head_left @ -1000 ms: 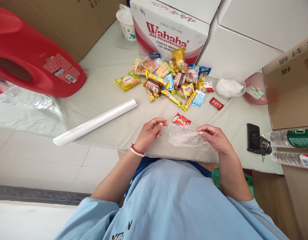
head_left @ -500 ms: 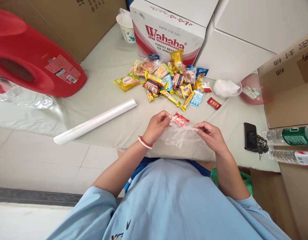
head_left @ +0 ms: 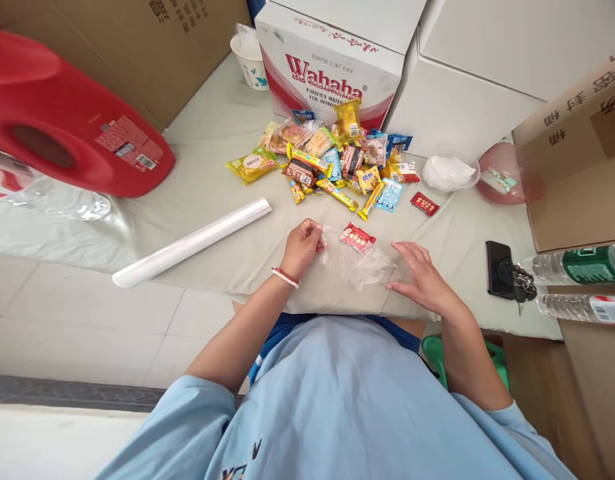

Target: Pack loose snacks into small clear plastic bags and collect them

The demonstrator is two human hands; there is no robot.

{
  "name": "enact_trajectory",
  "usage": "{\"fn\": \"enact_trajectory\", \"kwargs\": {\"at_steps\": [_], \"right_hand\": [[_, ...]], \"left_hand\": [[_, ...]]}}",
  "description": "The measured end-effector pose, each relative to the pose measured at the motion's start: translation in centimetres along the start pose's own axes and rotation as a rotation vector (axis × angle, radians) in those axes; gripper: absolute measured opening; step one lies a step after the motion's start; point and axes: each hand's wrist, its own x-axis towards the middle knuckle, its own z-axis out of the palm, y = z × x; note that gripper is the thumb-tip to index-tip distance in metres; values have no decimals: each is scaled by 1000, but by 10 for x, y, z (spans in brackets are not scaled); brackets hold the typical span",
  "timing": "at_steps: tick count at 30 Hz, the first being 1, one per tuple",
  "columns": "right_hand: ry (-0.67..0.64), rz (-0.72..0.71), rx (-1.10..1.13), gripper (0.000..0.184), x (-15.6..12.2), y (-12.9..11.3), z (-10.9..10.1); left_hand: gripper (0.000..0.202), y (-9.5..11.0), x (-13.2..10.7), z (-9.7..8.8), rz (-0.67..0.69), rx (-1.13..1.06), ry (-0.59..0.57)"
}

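A clear plastic film sheet (head_left: 367, 270) lies crumpled near the table's front edge, with a red snack packet (head_left: 357, 238) on its far part. My left hand (head_left: 303, 245) is closed in a pinch on the film's left edge. To the right of the film, my right hand (head_left: 421, 277) is open, thumb and fingers apart, with nothing held between them. Beyond both hands spreads a pile of wrapped snacks (head_left: 337, 157), in yellow, brown and blue packets. A second red packet (head_left: 425, 204) lies apart, right of the pile.
A white film roll (head_left: 192, 243) lies at left, near a red jug (head_left: 82, 127). Behind the snacks stands a Wahaba-style water carton (head_left: 332, 73). A white bundle (head_left: 450, 173), pink bowl (head_left: 510, 173), phone (head_left: 499, 269), keys (head_left: 523, 283) and bottles (head_left: 582, 265) are at right.
My right hand has let go of the film and opened, moving slightly right. My left hand has shifted left, and the film has spread out flatter beneath the red packet.
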Motion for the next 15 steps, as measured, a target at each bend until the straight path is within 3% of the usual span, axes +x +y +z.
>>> {"fn": "enact_trajectory", "kwargs": {"at_steps": [2,5,11,15], "right_hand": [[10,-108,-63,89,14,-14,-3],[-20,-215,-147,83,41,-35,5],[-112,-259,-104,21,73,-46,34],[-99,-227,-28,18,73,-41,39]], "left_hand": [[18,0,0,1,2,18,-19],[21,1,-2,1,-11,31,-36],[45,5,-31,-11,-41,-100,-65],[66,-5,-58,-12,-2,-65,-135]]}}
